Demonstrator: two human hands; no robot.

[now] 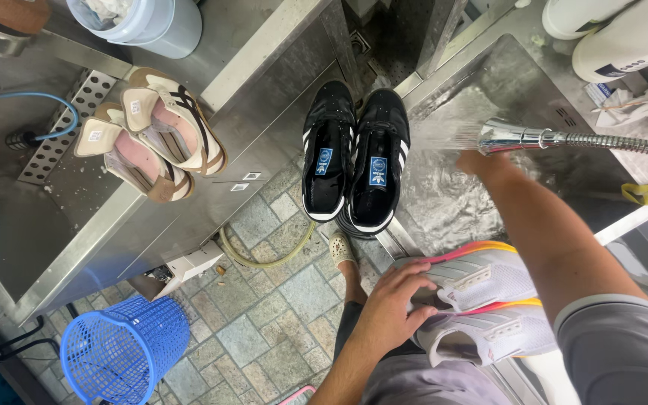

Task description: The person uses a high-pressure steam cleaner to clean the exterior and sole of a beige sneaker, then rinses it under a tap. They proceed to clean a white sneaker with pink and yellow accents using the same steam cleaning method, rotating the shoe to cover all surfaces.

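The left hand [395,304] lies flat on the white sneakers [481,304] at the near edge of the steel sink [519,90], fingers spread over them. Beyond, the right hand [485,163] grips the spraying shower head [508,136] over the basin.

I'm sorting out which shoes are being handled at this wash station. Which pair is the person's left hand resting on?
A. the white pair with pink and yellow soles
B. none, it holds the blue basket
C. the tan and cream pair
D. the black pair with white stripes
A: the left hand lies on the white pair with pink and yellow soles, while the right hand holds the spray head.
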